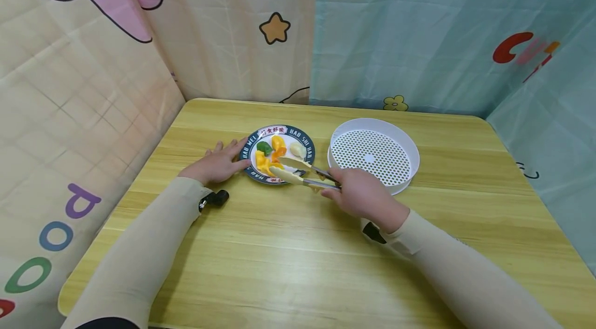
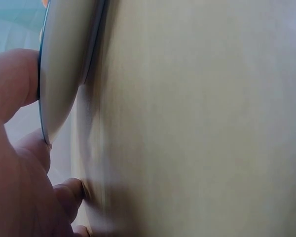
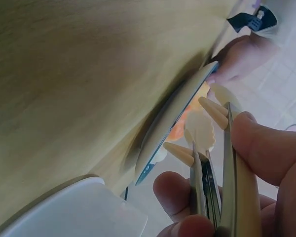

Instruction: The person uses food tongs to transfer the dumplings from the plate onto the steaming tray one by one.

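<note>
A round plate [image 1: 304,141] with a dark blue lettered rim holds several small food-like pieces: yellow [image 1: 262,161], green [image 1: 264,148], orange [image 1: 278,153] and white [image 1: 298,150]. My left hand [image 1: 221,162] lies at the plate's left side, its thumb and index finger touching the rim and its other fingers spread on the table. My right hand [image 1: 362,195] grips a pair of metal tongs [image 1: 321,184] with cream tips. The spread tips reach over the right front of the plate, close by the yellow and orange pieces, with a gap between them in the right wrist view.
A white round basket [image 1: 339,127] with a perforated base stands right of the plate, partly behind my right hand. The wooden table [image 1: 279,267] has rounded corners. Printed curtains [image 1: 396,18] hang at the back and on both sides.
</note>
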A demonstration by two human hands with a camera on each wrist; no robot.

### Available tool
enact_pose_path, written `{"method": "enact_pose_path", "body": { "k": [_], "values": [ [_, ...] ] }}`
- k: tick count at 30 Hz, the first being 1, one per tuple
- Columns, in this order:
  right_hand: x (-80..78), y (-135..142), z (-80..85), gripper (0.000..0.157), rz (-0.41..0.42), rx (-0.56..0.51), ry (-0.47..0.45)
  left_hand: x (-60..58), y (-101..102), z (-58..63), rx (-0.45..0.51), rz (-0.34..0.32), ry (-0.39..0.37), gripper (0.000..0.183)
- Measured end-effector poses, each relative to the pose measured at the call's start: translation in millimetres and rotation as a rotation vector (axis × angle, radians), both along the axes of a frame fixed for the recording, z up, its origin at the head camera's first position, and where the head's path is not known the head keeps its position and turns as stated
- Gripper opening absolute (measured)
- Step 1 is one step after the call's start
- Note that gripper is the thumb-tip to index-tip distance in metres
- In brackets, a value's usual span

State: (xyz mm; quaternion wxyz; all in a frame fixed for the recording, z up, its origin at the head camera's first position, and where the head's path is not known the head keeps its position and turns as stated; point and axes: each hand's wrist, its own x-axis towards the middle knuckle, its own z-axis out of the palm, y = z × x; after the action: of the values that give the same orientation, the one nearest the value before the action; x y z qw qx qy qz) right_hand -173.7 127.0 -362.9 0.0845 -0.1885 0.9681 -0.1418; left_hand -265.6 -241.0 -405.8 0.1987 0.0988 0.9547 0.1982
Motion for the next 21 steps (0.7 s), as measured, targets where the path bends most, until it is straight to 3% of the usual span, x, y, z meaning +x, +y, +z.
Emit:
{"method": "enact_pose_path", "body": {
  "k": [10,21],
  "values": [
    [-5.4,-5.3,1.4,0.025,-0.001,0.026,-0.053,-0.1,-0.4,-0.1,-0.003,-0.007,0.004,0.087],
    [-8.2,-6.5,3.9,0.024,0.028,0.053,-0.028,-0.3,-0.4,-1.1,0.010,-0.005,0.001,0.086]
  ]
}}
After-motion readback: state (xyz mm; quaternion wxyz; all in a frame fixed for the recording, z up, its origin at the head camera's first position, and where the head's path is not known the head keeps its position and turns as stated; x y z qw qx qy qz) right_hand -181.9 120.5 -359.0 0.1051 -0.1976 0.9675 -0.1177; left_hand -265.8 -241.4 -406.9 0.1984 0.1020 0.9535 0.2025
